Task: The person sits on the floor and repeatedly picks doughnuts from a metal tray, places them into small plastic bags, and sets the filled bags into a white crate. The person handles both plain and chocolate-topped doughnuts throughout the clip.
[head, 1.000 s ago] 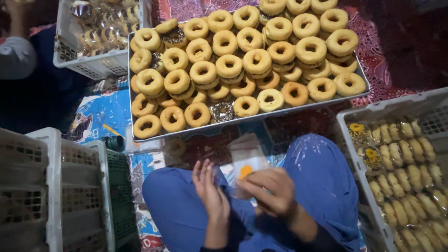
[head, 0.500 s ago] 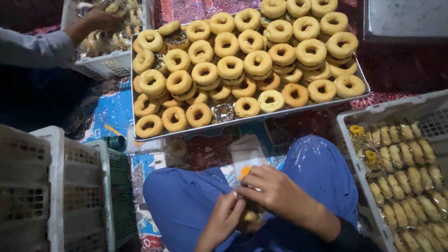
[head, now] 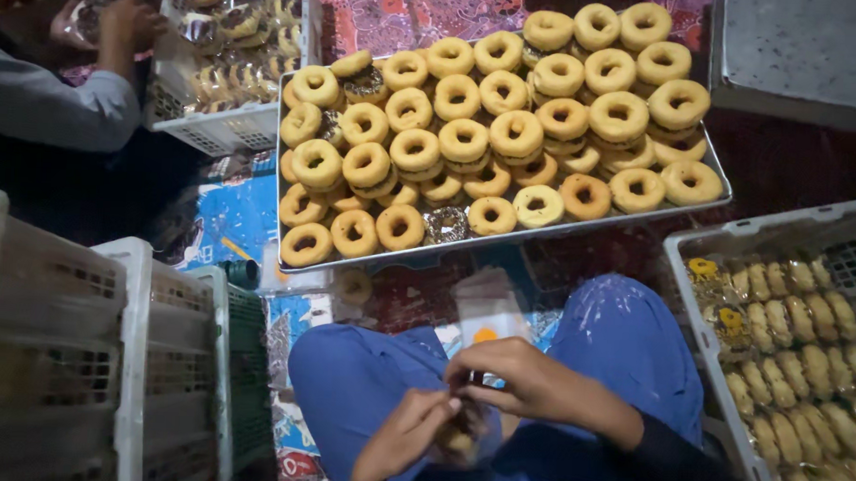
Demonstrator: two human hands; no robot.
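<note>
I sit cross-legged in blue trousers. My right hand [head: 523,381] and my left hand [head: 410,437] meet over my lap, both gripping a small clear bag [head: 462,439] with biscuits inside. A stack of clear plastic bags [head: 487,309] with an orange mark lies just in front of my hands. Beyond it a metal tray [head: 465,253] carries several ring-shaped biscuits [head: 465,142], piled in layers.
A white crate [head: 701,307] at the right holds rows of packed biscuits [head: 803,367]. White crates [head: 111,353] stand at the left. Another person's hand [head: 123,21] at the top left holds a packet beside a white crate [head: 218,129] of packed biscuits.
My left hand has dropped from an upright open pose to join the right hand on the bag in my lap. The other person's hand moved over their crate and back.
</note>
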